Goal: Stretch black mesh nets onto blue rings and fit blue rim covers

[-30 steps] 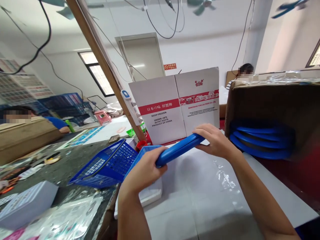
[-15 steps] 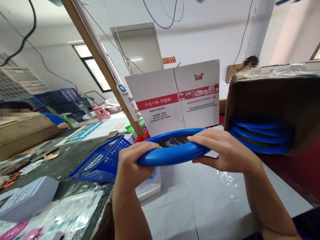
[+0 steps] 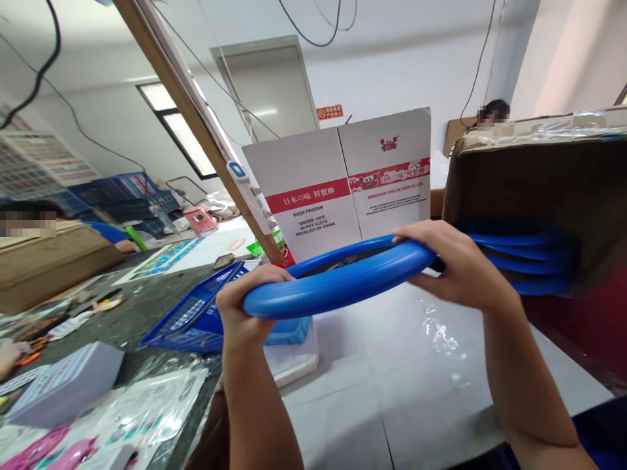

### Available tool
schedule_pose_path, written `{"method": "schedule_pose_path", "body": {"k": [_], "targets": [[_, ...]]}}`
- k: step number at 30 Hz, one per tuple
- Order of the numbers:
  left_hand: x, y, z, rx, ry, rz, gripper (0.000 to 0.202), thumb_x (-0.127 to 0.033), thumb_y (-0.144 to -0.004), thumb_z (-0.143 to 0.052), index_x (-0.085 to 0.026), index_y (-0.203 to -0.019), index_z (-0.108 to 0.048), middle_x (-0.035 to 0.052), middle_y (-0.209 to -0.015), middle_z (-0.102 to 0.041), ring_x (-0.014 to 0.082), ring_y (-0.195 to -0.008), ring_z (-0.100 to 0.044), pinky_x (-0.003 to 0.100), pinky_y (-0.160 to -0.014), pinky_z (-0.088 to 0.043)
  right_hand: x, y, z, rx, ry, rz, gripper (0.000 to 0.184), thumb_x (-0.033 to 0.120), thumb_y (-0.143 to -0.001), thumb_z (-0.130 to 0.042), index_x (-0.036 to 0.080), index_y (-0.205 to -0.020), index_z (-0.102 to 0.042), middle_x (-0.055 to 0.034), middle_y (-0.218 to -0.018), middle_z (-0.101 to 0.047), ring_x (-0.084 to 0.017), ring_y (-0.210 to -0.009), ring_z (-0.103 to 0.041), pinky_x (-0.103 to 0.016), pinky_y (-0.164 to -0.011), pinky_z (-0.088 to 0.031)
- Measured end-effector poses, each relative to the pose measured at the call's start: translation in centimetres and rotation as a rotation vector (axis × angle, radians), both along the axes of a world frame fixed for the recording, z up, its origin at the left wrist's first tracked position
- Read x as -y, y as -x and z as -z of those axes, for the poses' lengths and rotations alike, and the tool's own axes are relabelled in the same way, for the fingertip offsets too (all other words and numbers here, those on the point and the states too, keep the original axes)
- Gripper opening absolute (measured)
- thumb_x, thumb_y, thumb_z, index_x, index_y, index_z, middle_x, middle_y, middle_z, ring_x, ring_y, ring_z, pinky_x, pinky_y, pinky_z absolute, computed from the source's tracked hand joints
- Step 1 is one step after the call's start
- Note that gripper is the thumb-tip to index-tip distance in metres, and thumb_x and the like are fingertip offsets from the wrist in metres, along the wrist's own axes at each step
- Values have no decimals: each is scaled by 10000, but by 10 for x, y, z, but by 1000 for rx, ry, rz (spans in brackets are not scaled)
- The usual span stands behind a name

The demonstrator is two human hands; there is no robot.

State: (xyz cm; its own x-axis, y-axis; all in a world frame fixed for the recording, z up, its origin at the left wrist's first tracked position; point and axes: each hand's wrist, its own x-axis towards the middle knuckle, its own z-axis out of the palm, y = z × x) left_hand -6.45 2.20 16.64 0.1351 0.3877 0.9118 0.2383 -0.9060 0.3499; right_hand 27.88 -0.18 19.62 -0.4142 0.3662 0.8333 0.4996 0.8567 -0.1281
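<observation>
and now the blue-rimmed disc (image 3: 337,287) is being held up in mid-air above the white tabletop (image 3: 353,391), gripped from both sides at once! on one side its rim is pinched by the left hand (image 3: 252,297), fingers laid over the top and thumb tucked underneath; on the other it is pinched by the right hand (image 3: 453,264), fingertips pressed on the upper edge, thumb below. a second ago only a narrow blue bar was shown, almost edge-on; half a second ago the dark printed middle was brought into sight; now a broader sweep of rim is presented, the print mostly hidden by the near edge, and the hands are set wider apart. the right hand has been carried across the view towards the cardboard box (image 3: 519,176), and the near ends of the stacked blue discs (image 3: 543,264) inside, plainly seen before, are now covered by it. below the left part of the disc, the light-blue tray (image 3: 289,331) is revealed more fully than half a second ago. behind it all the white printed carton (image 3: 313,228) is left standing, and on the left the blue basket (image 3: 191,333) is partly masked by the left hand.
</observation>
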Motion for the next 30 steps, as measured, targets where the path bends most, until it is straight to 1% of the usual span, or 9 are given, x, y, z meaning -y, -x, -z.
{"method": "schedule_pose_path", "body": {"k": [4,7,9,12,15,19,22,27,30], "targets": [[-37,7,28,247,203,130,408,-613,-799,-837,-246,-684,-698,12,-733,-737,247,-859,-749,409,-888,-623,-17,-29,-2,-79,183,-134,351,308,-892,-810,231,-1218,-706,-52,-1074,-783,-224,-897,-749,-312,-791,-607],[-46,8,37,182,421,149,451,-599,-690,-919,-220,-881,-768,89,-976,-800,309,-1012,-766,437,-901,-646,-19,-32,-2,-93,186,-169,274,289,-871,-824,220,-1120,-733,-15,-949,-771,-182,-781,-720,-272,-726,-591],[-38,8,32,115,432,155,484,-558,-736,-900,-212,-1053,-783,118,-1069,-804,303,-1026,-770,406,-863,-657,-16,-30,-2,-89,143,-163,254,259,-869,-823,224,-1109,-747,-18,-964,-779,-188,-816,-735,-274,-753,-596],[-1,4,8,-15,236,125,425,-434,-845,-841,-239,-1211,-746,90,-1074,-804,276,-1037,-777,368,-867,-653,-5,-29,-5,-74,59,-144,262,239,-887,-810,248,-1145,-759,-31,-1020,-799,-213,-895,-763,-284,-786,-616],[51,-14,-20,-177,-75,-121,302,-224,-886,-809,-249,-1181,-753,32,-994,-796,216,-924,-774,352,-887,-639,11,-28,-11,-13,-14,-132,269,260,-941,-776,262,-1207,-743,-40,-1040,-802,-219,-918,-774,-284,-797,-628],[99,-43,-39,-356,-220,-349,278,-350,-917,-821,-243,-1165,-755,10,-936,-797,190,-780,-762,303,-718,-631,30,-21,-16,109,-100,-130,233,321,-1040,-674,231,-1254,-691,-65,-1034,-790,-214,-918,-769,-297,-821,-619],[102,-49,-39,-389,-297,-431,381,-478,-872,-861,-224,-1137,-757,10,-898,-796,192,-730,-754,314,-699,-632,37,-14,-18,166,-128,-96,229,335,-1069,-627,219,-1264,-658,-70,-1031,-786,-213,-910,-763,-309,-830,-606],[80,-34,-31,-354,-451,-430,483,-629,-817,-857,-216,-1051,-770,22,-835,-790,210,-702,-759,340,-679,-642,41,-5,-16,214,-92,-74,242,329,-1089,-584,218,-1300,-628,-61,-1036,-783,-197,-914,-758,-287,-801,-578],[67,-29,-28,-304,-513,-415,465,-644,-804,-861,-236,-1008,-776,6,-781,-777,204,-655,-747,342,-640,-640,42,0,-15,242,-42,-95,338,433,-1095,-588,210,-1350,-596,-70,-1058,-786,-186,-914,-757,-272,-782,-563]]}}
